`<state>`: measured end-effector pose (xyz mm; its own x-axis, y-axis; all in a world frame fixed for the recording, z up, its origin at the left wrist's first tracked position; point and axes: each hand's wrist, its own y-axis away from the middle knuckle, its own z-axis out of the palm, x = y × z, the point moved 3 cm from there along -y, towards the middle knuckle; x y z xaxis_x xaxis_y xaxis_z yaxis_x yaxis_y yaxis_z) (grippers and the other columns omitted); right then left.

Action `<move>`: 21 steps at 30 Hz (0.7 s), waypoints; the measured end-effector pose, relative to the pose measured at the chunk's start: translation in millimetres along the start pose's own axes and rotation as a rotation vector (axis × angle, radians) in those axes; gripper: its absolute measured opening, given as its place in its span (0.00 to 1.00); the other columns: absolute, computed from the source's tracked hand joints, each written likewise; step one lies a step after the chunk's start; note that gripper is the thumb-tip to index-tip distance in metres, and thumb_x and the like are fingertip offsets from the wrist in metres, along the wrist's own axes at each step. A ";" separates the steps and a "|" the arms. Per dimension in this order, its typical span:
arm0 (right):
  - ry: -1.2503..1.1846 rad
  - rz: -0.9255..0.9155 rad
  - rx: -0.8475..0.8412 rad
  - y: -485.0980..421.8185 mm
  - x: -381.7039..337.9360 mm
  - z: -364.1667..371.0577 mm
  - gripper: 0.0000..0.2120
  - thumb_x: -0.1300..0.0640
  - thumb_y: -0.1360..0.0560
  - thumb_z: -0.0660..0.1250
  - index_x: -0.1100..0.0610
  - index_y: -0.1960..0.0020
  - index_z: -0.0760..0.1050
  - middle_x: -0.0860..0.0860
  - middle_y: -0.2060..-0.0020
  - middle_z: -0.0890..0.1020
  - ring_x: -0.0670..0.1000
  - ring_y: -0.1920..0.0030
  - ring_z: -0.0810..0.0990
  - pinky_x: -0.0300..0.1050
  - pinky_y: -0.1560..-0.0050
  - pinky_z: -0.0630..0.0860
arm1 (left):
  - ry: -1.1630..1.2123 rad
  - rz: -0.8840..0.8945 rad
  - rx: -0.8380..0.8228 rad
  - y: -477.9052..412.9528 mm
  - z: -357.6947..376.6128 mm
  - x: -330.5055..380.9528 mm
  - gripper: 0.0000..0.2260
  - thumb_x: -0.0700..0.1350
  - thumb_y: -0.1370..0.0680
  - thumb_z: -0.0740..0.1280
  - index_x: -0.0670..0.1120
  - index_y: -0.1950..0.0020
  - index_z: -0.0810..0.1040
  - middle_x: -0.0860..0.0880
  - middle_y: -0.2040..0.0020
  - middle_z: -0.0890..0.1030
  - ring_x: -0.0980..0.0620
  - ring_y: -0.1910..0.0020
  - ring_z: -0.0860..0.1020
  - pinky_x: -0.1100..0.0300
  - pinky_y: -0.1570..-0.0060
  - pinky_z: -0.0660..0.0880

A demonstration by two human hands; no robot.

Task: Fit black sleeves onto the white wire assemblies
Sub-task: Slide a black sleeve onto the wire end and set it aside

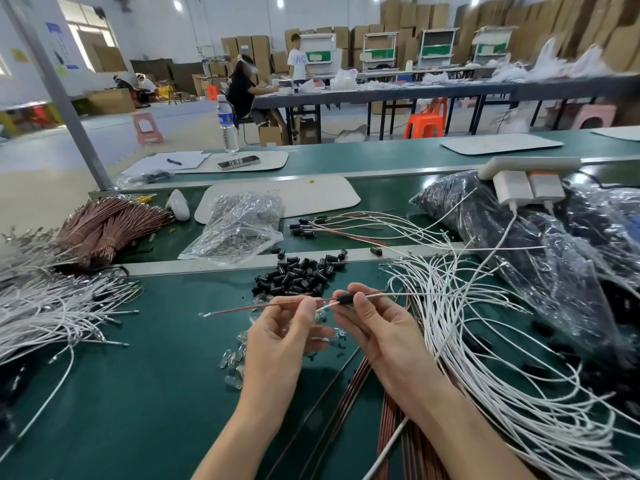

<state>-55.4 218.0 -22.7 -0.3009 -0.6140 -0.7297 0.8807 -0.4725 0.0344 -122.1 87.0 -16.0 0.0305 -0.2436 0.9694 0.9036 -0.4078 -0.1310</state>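
The sleeving step is under way: 1 short black sleeve (345, 299) is pinched between the thumb and forefinger of the right hand (377, 330), with a thin white wire (388, 295) running out of its far end toward the right. The left hand (287, 330), fingers curled, pinches a red wire (242, 309) just left of the sleeve, along with what looks like a white lead beneath it. Whether both leads are already inside the sleeve cannot be told. The next move likely calls for holding the wires taut with the left hand and sliding the sleeve along them with the right, keeping the limp strands from buckling at the sleeve's mouth. The sleeve is a small matte tube, stiff-looking, rubber or plastic. More of them lie in a loose pile of sleeves (298, 277) just beyond the hands. The wires are slim, smooth and springy, and a tangled heap of white wires (485, 341) spreads to the right of the right hand. Small clear glassy bulbs (233, 362) lie scattered below the left hand on the dull green mat (138, 393).
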 end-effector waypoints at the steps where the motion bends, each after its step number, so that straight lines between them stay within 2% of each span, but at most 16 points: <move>1: 0.033 0.001 -0.015 0.9 2.2 0.7 0.12 0.60 0.28 0.69 0.63 0.46 0.81 0.63 0.48 0.86 0.57 0.50 0.87 0.41 0.52 0.83 | -0.022 0.008 -0.031 1.5 1.8 0.4 0.06 0.50 0.24 0.70 0.49 0.51 0.83 0.45 0.54 0.86 0.45 0.60 0.86 0.62 0.64 0.80; 5: 0.191 -0.026 -0.069 2.1 2.9 2.6 0.13 0.54 0.31 0.75 0.58 0.49 0.86 0.60 0.48 0.86 0.56 0.48 0.86 0.44 0.49 0.82 | -0.078 0.058 -0.083 4.4 2.9 2.1 0.05 0.51 0.23 0.70 0.52 0.50 0.82 0.47 0.54 0.86 0.47 0.59 0.85 0.62 0.63 0.80; 8: 0.290 -0.045 -0.063 1.2 1.4 0.3 0.16 0.49 0.34 0.78 0.55 0.49 0.86 0.55 0.55 0.86 0.52 0.53 0.85 0.47 0.48 0.82 | -0.117 0.091 -0.120 5.9 3.1 3.0 0.10 0.51 0.24 0.71 0.49 0.46 0.81 0.50 0.52 0.86 0.51 0.56 0.85 0.62 0.60 0.80; 10: 0.312 -0.043 -0.047 1.3 1.9 -0.2 0.16 0.47 0.35 0.79 0.53 0.50 0.87 0.52 0.57 0.85 0.50 0.55 0.83 0.47 0.49 0.82 | -0.140 0.118 -0.121 6.1 3.4 3.5 0.10 0.50 0.25 0.71 0.47 0.46 0.82 0.50 0.53 0.86 0.53 0.56 0.85 0.64 0.60 0.80; 13: 0.259 -0.037 0.001 0.2 -2.6 -1.5 0.13 0.47 0.35 0.79 0.53 0.54 0.87 0.51 0.58 0.85 0.49 0.58 0.83 0.43 0.57 0.81 | -0.135 0.144 -0.069 3.3 -0.4 4.4 0.09 0.49 0.25 0.71 0.48 0.47 0.82 0.50 0.55 0.86 0.54 0.59 0.84 0.65 0.60 0.80; 16: 0.115 -0.023 0.087 -1.7 -13.5 -8.8 0.09 0.52 0.34 0.77 0.56 0.57 0.85 0.53 0.60 0.85 0.49 0.61 0.84 0.41 0.62 0.82 | -0.116 0.159 -0.011 -0.8 -8.4 7.7 0.09 0.51 0.25 0.70 0.50 0.48 0.83 0.48 0.59 0.85 0.53 0.61 0.83 0.64 0.61 0.80; 21: -0.026 -0.061 0.174 -1.7 -29.6 -18.8 0.09 0.53 0.28 0.71 0.58 0.54 0.80 0.52 0.60 0.85 0.48 0.63 0.83 0.40 0.64 0.82 | -0.100 0.154 0.035 -5.6 -20.0 11.6 0.07 0.55 0.25 0.70 0.57 0.50 0.84 0.47 0.60 0.85 0.51 0.62 0.83 0.63 0.60 0.80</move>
<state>-41.1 248.9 -14.0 -0.3631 -0.5956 -0.7165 0.7846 -0.6103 0.1097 -135.4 68.9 -8.2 0.2105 -0.2112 0.9545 0.8991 -0.3415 -0.2738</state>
